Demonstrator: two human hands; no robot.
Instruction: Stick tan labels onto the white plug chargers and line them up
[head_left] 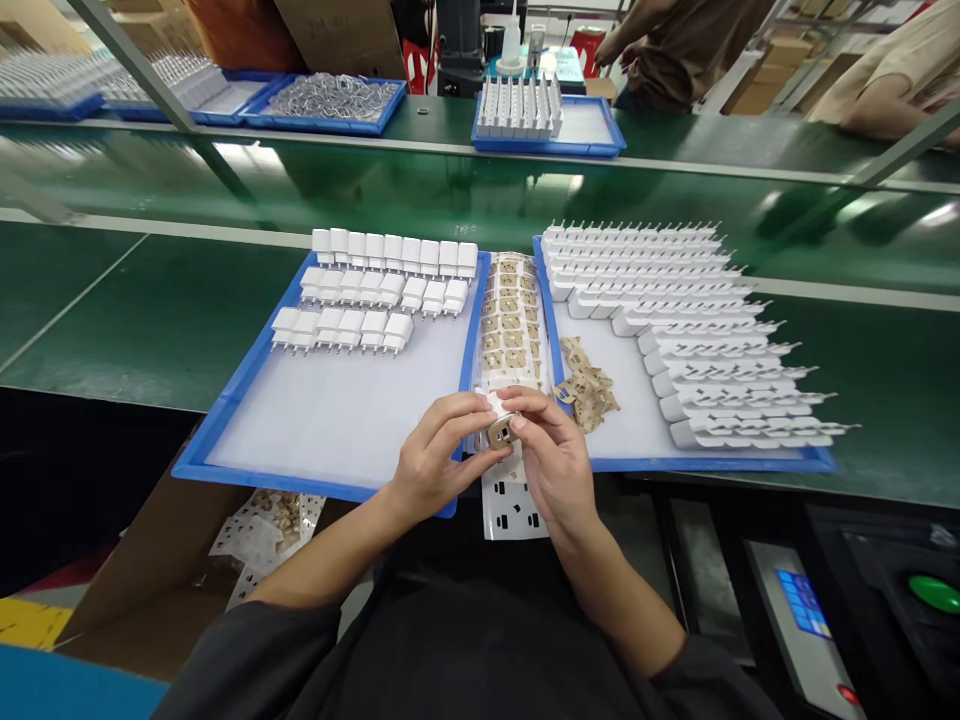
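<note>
My left hand [435, 455] and my right hand [551, 455] meet at the near edge of the bench, both pinching one small white plug adapter [501, 428] with a tan sticker on its face. Just beyond them lies a long sheet of tan stickers [510, 315] between two blue trays. The left blue tray [225, 420] holds three rows of white adapters [375, 285]. The right blue tray [750, 462] carries several long rows of white adapters [675, 300] with prongs out, plus a loose heap of tan sticker scraps [589, 385].
A green conveyor belt [375, 195] runs across behind the trays. Beyond it sit more blue trays of parts [547, 115] and other people's arms [877, 95]. A cardboard box with used white backing sheets [259, 530] stands low left. A control panel [806, 605] is at right.
</note>
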